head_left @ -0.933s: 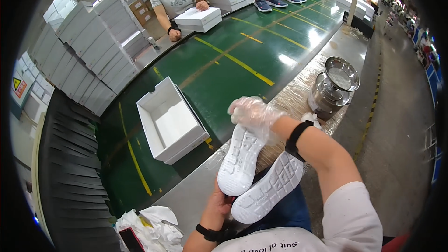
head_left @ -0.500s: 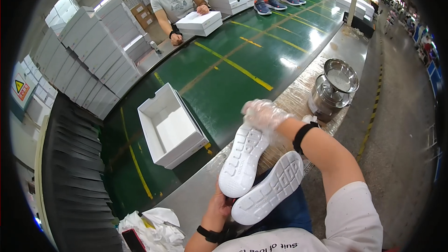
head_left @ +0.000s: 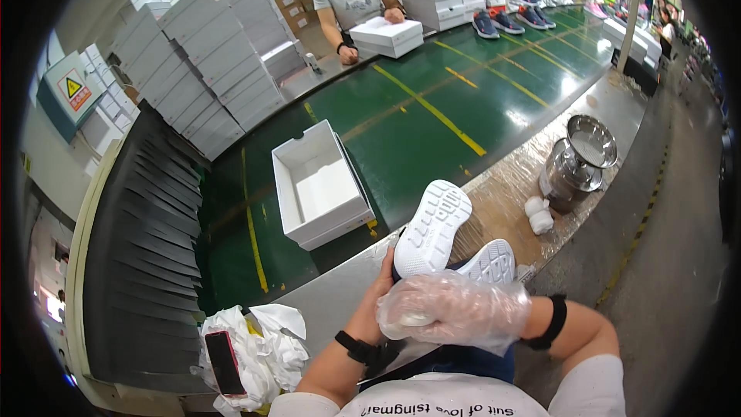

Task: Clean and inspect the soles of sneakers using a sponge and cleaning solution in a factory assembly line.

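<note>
Downward moved the gloved right hand (head_left: 455, 310), its grip curled around, seemingly, a white wad (head_left: 417, 319); left hand (head_left: 373, 301) grasped the shoes (head_left: 432, 233) upside down, perhaps for easier reach.

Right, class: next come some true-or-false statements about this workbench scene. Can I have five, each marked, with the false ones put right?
1. The right hand wears a clear plastic glove. True.

2. The left hand is gloved too. False: the left hand is bare.

3. The open white box sits on the green surface. True.

4. The shoe soles face away from the camera. False: the white soles face the camera.

5. The phone lies on crumpled white material. True.
</note>
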Motion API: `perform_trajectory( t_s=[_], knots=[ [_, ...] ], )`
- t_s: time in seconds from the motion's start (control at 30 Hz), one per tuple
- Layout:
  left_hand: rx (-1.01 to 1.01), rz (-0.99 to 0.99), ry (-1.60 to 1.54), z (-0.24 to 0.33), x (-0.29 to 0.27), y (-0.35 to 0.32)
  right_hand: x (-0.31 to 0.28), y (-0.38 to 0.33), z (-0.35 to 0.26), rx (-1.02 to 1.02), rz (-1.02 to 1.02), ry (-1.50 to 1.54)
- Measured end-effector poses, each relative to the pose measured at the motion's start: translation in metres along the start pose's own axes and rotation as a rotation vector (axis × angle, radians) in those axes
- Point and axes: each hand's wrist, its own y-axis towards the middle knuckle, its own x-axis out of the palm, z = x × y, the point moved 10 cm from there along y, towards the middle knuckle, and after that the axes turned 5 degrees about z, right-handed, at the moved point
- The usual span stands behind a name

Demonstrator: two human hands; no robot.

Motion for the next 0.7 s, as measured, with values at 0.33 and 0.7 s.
perform_trajectory(
  t_s=[0.33,0.7],
  knots=[
    [0.356,0.026,0.269,0.106,-0.048,-0.006,-0.090,-0.131,0.055,0.406,1.202,0.691],
    [0.403,-0.174,0.207,0.137,-0.035,-0.025,-0.098,-0.068,0.022,0.263,1.103,0.454]
  ],
)
